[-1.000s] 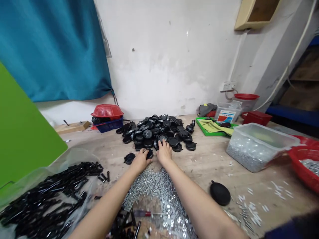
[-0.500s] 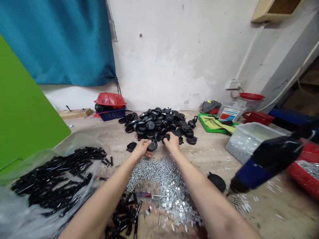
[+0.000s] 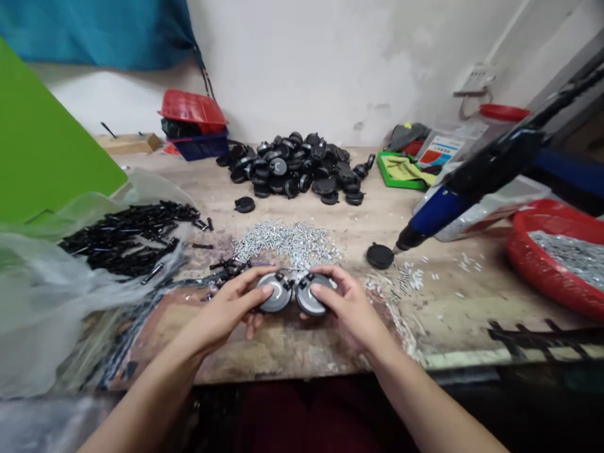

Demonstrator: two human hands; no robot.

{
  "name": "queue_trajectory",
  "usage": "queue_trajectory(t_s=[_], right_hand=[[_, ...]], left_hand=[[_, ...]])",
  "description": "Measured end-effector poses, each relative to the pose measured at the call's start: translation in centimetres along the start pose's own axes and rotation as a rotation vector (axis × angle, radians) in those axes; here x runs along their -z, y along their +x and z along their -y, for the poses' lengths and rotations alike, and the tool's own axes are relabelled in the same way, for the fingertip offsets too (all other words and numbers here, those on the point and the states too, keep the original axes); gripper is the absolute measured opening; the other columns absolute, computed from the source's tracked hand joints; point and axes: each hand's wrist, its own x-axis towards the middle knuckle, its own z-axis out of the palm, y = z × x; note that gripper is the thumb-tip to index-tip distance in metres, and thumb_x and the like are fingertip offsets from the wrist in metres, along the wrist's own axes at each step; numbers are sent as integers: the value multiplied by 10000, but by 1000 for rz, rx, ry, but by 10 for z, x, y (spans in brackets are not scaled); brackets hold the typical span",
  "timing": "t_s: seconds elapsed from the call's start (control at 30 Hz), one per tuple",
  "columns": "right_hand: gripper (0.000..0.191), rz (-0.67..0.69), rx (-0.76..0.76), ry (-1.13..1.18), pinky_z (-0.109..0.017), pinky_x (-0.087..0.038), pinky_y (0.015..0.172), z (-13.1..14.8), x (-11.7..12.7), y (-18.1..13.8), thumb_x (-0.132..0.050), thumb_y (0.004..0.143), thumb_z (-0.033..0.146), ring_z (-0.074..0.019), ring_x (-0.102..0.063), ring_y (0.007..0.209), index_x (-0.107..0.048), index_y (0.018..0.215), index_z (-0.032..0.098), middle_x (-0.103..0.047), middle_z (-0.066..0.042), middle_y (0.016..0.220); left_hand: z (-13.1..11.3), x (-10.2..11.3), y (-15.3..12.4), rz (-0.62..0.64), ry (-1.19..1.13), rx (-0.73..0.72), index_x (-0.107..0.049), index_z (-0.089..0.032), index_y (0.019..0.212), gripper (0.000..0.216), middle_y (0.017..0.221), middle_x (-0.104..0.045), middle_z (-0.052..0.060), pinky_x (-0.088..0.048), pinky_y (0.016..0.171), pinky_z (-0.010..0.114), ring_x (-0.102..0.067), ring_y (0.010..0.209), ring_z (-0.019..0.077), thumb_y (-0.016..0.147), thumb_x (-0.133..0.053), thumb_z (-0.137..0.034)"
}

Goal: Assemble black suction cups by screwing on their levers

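Close to the table's front edge, my left hand is closed on a round black suction cup, its thumb pressing on the grey face. A second round black suction cup is gripped by my right hand, thumb on top. The two cups are held side by side, with small lugs at their inner edges almost touching. Beyond them lies a heap of silver screws. Farther back, against the wall, rises a pile of similar black cups. One loose cup lies in front of that pile.
A blue and black power screwdriver hangs at the right, its tip by another black cup. A red basket holds small metal parts. At left, a plastic bag holds black rod-like pieces. A green tray stands behind.
Both hands have drawn back from the pile towards the table's front edge, bringing a cup each. The view has tilted down, showing the table edge.
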Motion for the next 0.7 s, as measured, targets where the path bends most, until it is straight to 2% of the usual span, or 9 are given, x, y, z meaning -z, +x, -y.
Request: queue_trajectory(t_s=[0.1, 0.13, 0.2, 0.23, 0.3, 0.4, 0.53, 0.6, 0.7], right_hand=[[233, -93, 26, -125, -260, -502, 655, -31, 2, -28, -643, 782, 334, -131, -588, 736, -588, 977, 219, -624, -5, 876], [217, -105, 39, -177, -257, -492, 680, -39, 2, -33, -617, 808, 336, -130, -582, 752, -584, 987, 219, -620, -9, 891], [197, -116, 87, -290, -275, -485, 734, -51, 3, -41, -555, 857, 329, -142, -584, 803, -564, 1026, 228, -614, -19, 930], [187, -124, 136, -364, -292, -482, 772, -54, 3, -43, -533, 873, 316, -154, -584, 847, -557, 1039, 232, -607, -27, 958], [163, -129, 282, -551, -326, -465, 855, -58, 4, -46, -513, 886, 278, -178, -569, 948, -555, 1037, 233, -582, -46, 1012], [184, -75, 474, -884, -372, -447, 911, -57, 6, -47, -509, 886, 237, -213, -536, 1019, -559, 1061, 213, -545, -85, 1065], [348, 19, 521, -1305, -460, -416, 952, -48, 13, -41, -474, 893, 177, -272, -484, 1105, -541, 1229, 242, -513, -128, 1217], [397, 122, 492, -1396, -438, -431, 938, -44, 16, -36, -419, 902, 126, -267, -488, 1122, -539, 1254, 266, -505, -125, 1260], [390, 229, 422, -1429, -337, -475, 830, -38, 18, -25, -376, 915, 108, -219, -564, 1006, -561, 1225, 255, -549, -110, 1176]], left_hand=[[30, -10, -19, -8, 30, 103, -496, -251, 1275, 493, 750, -568, -30, -281, 339, 130, -381, 397, 18, 823, -591, -423], [39, -13, -22, -24, 45, 135, -499, -255, 1277, 487, 784, -589, -20, -269, 348, 131, -384, 407, 20, 831, -575, -432], [54, -16, -24, -62, 112, 151, -534, -243, 1252, 459, 936, -637, 27, -346, 400, 154, -497, 503, 61, 838, -550, -439], [60, -18, -23, -78, 170, 125, -557, -231, 1232, 445, 1034, -644, 52, -417, 463, 182, -573, 610, 104, 840, -538, -441], [69, -20, -22, -115, 339, 16, -582, -209, 1209, 433, 1181, -620, 83, -516, 700, 279, -625, 910, 206, 847, -516, -437], [76, -22, -25, -227, 655, -109, -557, -213, 1245, 435, 1235, -579, 102, -430, 975, 412, -547, 1140, 270, 878, -462, -427], [80, -25, -35, -354, 921, -131, -525, -263, 1275, 415, 1345, -440, 119, -438, 963, 477, -535, 1149, 293, 903, -427, -421], [83, -26, -38, -322, 964, -221, -505, -288, 1289, 431, 1383, -417, 102, -438, 968, 479, -493, 1185, 296, 883, -483, -429], [87, -26, -36, -250, 1001, -352, -467, -305, 1324, 514, 1340, -490, 81, -418, 988, 493, -446, 1192, 297, 834, -583, -411]])
